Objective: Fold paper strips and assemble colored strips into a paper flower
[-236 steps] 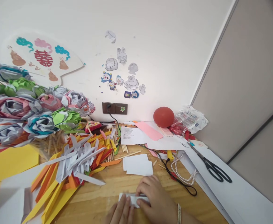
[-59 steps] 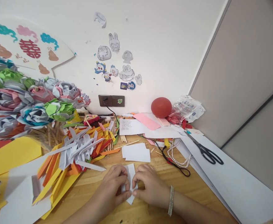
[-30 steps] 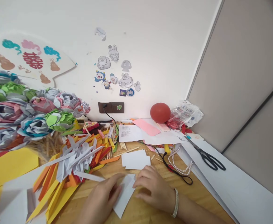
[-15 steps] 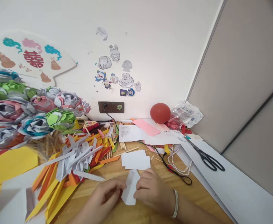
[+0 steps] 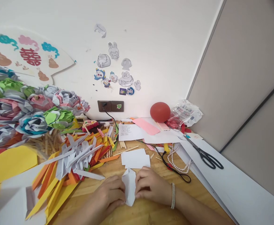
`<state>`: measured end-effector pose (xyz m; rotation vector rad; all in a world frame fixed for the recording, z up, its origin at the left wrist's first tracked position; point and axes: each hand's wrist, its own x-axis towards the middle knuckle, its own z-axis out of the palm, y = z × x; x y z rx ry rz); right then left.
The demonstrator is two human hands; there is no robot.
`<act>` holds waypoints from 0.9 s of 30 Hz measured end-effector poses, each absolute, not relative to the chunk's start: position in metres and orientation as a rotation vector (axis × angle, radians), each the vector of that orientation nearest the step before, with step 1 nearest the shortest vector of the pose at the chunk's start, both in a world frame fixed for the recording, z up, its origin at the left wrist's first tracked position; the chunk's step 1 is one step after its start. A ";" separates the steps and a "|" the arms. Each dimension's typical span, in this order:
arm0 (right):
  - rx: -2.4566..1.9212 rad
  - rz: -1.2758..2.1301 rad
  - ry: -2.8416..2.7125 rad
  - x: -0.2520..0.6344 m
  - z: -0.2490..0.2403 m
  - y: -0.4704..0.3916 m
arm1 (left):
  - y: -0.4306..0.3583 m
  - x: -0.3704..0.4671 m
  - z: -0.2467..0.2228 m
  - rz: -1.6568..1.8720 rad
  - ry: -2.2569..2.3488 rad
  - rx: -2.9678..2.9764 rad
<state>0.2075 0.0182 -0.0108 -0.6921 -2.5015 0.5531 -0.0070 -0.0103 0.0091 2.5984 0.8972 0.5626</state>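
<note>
White folded paper [image 5: 129, 188], creased lengthwise and peaked at its far end, sits at the near middle of the wooden tabletop [image 5: 158, 214], between the 2 hands. The left hand [image 5: 110, 193] grips its left edge, fingers curled and thumb at the near end; the right hand [image 5: 152, 187] pinches its right edge, fingers bent close together, a bracelet [image 5: 173, 196] around that wrist. Just beyond the folded paper lie overlapping white paper rectangles [image 5: 135, 158]. To the left, folded paper strips [image 5: 78, 159] in white, orange, yellow and red are heaped near multicoloured paper flowers [image 5: 35, 123]. To the right, a bead string [image 5: 180, 170] curves near black-handled scissors [image 5: 210, 159], which rest on a large white sheet [image 5: 242, 184]. On the far side sits 1 red balloon [image 5: 160, 112].
</note>
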 end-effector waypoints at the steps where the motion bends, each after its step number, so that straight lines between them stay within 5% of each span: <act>1: -0.736 0.604 -2.459 0.206 -0.011 0.018 | -0.009 -0.005 0.008 0.571 0.910 2.538; 27: -1.131 0.673 -2.385 0.193 -0.005 0.008 | -0.018 0.019 -0.001 0.614 1.474 2.337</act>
